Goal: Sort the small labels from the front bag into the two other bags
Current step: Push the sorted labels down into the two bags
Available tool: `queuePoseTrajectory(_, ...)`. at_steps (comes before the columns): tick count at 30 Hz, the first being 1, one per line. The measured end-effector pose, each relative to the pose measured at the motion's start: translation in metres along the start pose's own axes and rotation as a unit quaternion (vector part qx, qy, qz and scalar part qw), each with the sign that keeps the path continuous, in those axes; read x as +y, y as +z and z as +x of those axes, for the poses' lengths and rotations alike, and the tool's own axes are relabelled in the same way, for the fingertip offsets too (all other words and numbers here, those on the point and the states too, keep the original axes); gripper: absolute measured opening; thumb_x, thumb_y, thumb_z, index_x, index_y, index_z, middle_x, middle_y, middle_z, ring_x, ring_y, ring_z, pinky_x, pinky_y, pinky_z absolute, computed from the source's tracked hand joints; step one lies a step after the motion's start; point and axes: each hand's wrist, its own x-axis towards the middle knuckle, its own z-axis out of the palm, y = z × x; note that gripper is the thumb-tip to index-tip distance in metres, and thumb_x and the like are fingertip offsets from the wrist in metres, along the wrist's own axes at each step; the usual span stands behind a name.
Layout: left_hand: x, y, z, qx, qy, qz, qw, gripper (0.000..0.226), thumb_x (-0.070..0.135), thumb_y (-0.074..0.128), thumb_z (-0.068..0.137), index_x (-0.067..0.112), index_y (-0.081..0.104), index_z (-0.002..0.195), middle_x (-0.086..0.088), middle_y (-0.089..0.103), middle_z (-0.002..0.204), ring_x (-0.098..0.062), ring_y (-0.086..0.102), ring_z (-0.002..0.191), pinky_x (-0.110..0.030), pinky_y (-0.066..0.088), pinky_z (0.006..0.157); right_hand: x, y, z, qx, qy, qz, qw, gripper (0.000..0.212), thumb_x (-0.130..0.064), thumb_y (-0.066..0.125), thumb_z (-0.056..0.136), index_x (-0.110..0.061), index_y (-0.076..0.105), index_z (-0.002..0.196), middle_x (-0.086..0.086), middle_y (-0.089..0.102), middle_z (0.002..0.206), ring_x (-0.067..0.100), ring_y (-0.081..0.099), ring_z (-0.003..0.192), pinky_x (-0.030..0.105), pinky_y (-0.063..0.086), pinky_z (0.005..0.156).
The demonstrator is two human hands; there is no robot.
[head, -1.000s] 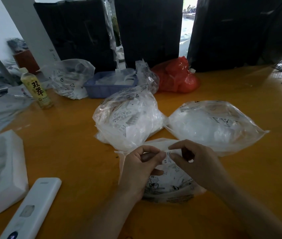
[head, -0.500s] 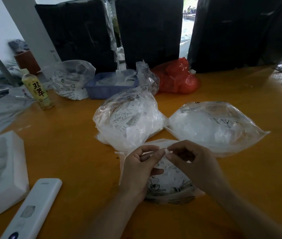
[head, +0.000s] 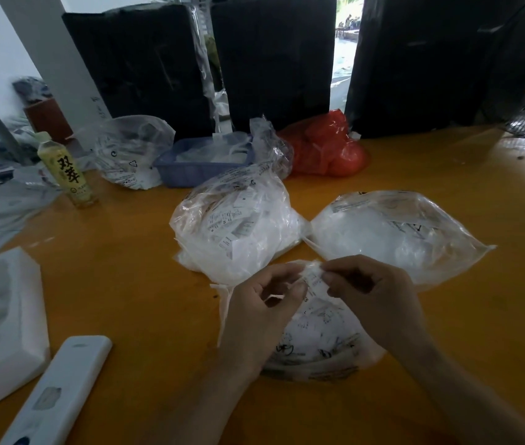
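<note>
My left hand and my right hand meet over the front bag, which lies on the orange counter just before me, its clear plastic printed in black and partly hidden under my wrists. Between the fingers of both hands I pinch a small label, a bit of white crumpled paper held just above the mouth of that bag; thumb and forefinger of each hand are curled onto it, one from each side. I cannot tell whether it is a single label or several stuck together. Beyond my hands lie the two other bags: the left bag, heaped high with white labels that show dark print through the plastic, and the right bag, flatter and filled with plain white pieces; the two touch at their near corners. Farther back stand a blue basket, a red bag and another clear bag. At the left are a yellow drink bottle, a white foam tray and a white remote.
</note>
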Motion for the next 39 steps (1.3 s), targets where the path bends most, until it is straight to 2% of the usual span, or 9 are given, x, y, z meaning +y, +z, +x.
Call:
queuePoseTrajectory(5,0.017,-0.007,0.01,0.007,0.141,0.148,0.979,0.034,0.01,0.077,0.093,0.036,0.073,0.113,0.014,0.073,0.101,-0.007,0.067,0.08,-0.013,0.055,0.07,-0.002,-0.005,0.001,-0.015,0.007,0.04,0.999,0.02,-0.025,0.07,0.091,-0.037,0.076,0.106,-0.023,0.075,0.086,-0.001,0.072,0.078,0.014,0.057,0.07)
queuePoseTrajectory(9,0.037,-0.035,0.05,0.157,0.248,0.307,0.905,0.023,0.003,0.074,0.092,0.018,0.078,0.109,0.004,0.067,0.113,-0.002,0.064,0.083,-0.005,0.052,0.073,0.005,-0.008,0.006,-0.031,-0.038,-0.067,0.997,0.015,-0.022,0.071,0.093,-0.031,0.075,0.105,-0.021,0.071,0.089,0.0,0.067,0.083,0.011,0.053,0.071)
queuePoseTrajectory(14,0.029,-0.061,0.102,0.167,0.132,0.48,0.851,0.023,0.006,0.066,0.099,0.01,0.078,0.118,-0.007,0.063,0.132,-0.023,0.062,0.115,-0.023,0.047,0.093,0.017,-0.003,0.007,-0.25,-0.133,-0.238,0.929,0.016,-0.038,0.069,0.094,-0.034,0.075,0.109,-0.021,0.062,0.103,0.0,0.052,0.097,0.021,0.043,0.088)
queuePoseTrajectory(20,0.012,-0.06,0.115,0.032,0.036,0.69,0.722,0.035,0.032,0.044,0.105,0.031,0.071,0.128,-0.004,0.035,0.152,-0.032,0.023,0.139,-0.054,0.024,0.115,0.03,0.003,0.005,-0.278,-0.107,-0.317,0.9,0.049,-0.069,0.058,0.088,-0.047,0.059,0.133,-0.016,0.047,0.118,0.009,0.038,0.111,0.033,0.032,0.099)
queuePoseTrajectory(27,0.014,-0.055,0.105,0.032,0.074,0.586,0.806,0.047,0.026,0.034,0.108,0.027,0.051,0.152,0.003,0.05,0.158,-0.023,0.036,0.15,-0.049,0.02,0.12,0.019,0.001,0.005,-0.278,-0.096,-0.29,0.911,0.046,-0.066,0.048,0.09,-0.044,0.066,0.126,-0.017,0.048,0.113,0.005,0.043,0.107,0.029,0.038,0.096)
queuePoseTrajectory(30,0.016,-0.043,0.082,0.143,0.226,0.5,0.824,0.043,0.022,0.039,0.099,0.015,0.069,0.128,-0.004,0.066,0.138,-0.026,0.051,0.136,-0.041,0.028,0.111,0.018,-0.005,0.012,-0.065,-0.079,-0.239,0.966,0.028,-0.04,0.053,0.096,-0.027,0.072,0.112,-0.011,0.061,0.104,0.007,0.054,0.094,0.022,0.043,0.081)
queuePoseTrajectory(32,0.014,-0.03,0.065,0.159,0.319,0.426,0.831,0.035,0.016,0.043,0.097,0.011,0.073,0.115,-0.004,0.072,0.119,-0.023,0.059,0.12,-0.035,0.035,0.104,0.025,-0.017,0.024,0.053,-0.019,-0.301,0.952,0.023,-0.026,0.055,0.1,-0.019,0.07,0.117,0.0,0.067,0.109,0.017,0.057,0.098,0.029,0.043,0.082)
queuePoseTrajectory(36,0.001,-0.005,0.029,-0.026,0.364,0.329,0.871,0.025,0.013,0.048,0.101,0.01,0.073,0.104,0.0,0.072,0.097,-0.006,0.062,0.087,-0.015,0.048,0.084,0.043,-0.037,0.037,-0.054,0.161,-0.447,0.878,0.045,-0.019,0.051,0.104,-0.024,0.048,0.149,0.013,0.053,0.14,0.033,0.046,0.128,0.043,0.043,0.104)
queuePoseTrajectory(39,-0.013,0.002,0.015,-0.16,0.302,0.352,0.871,0.024,0.015,0.051,0.101,0.016,0.074,0.106,0.005,0.073,0.097,-0.002,0.062,0.082,-0.012,0.051,0.077,0.051,-0.038,0.038,-0.068,0.148,-0.461,0.872,0.038,-0.013,0.053,0.101,-0.026,0.062,0.136,0.011,0.058,0.127,0.029,0.054,0.115,0.039,0.049,0.095)
